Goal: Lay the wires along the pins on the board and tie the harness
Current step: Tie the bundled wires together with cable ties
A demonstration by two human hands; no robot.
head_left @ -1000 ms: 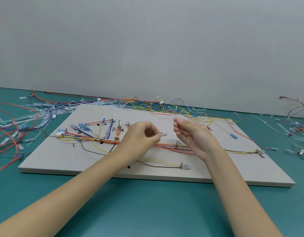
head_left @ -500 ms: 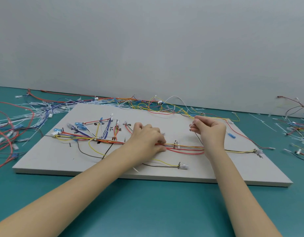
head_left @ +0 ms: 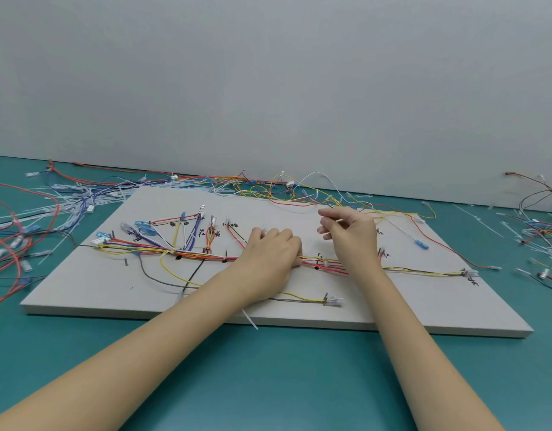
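Note:
A pale grey board (head_left: 423, 306) lies on the teal table, with a harness (head_left: 190, 255) of red, yellow, orange and purple wires running left to right across it. My left hand (head_left: 273, 255) lies on the harness at mid-board, its fingers curled over the wire bundle. My right hand (head_left: 350, 236) hovers just right of it, above the board, pinching the thin pale strand of a cable tie between thumb and fingers. A yellow and grey branch ends in a clear connector (head_left: 332, 301) near the front edge.
Loose wires and white cable ties (head_left: 66, 200) are piled left of the board and along its far edge (head_left: 284, 191). More wires (head_left: 542, 231) lie at the right. A stray cable tie (head_left: 249, 318) hangs over the board's front edge. A grey wall stands behind.
My left hand came down from the air onto the wire bundle. My right hand closed from an open pose, rose slightly and now pinches the thin strand above the board.

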